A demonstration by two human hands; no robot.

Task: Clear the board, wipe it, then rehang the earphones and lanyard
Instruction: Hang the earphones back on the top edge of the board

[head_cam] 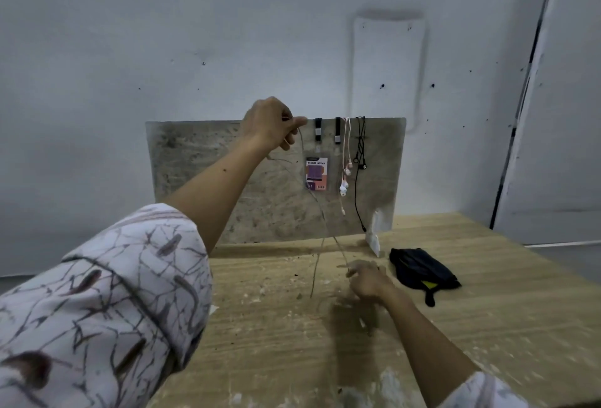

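Left hand (271, 124) pinches a thin earphone cable (320, 209) at the board (195, 163) top edge for hanging; right hand (366, 279) pinches its lower run, keeping it taut

A bare, unfinished room, used as a makeshift work corner rather than a furnished home or office. The pale wall (162, 33) is scuffed, dotted with old screw holes and marked by the outline of a fixture once mounted there. A rough, stained board (195, 163) leans upright against it on a plain wooden bench (487, 326) smeared with plaster or paint flecks and dust.
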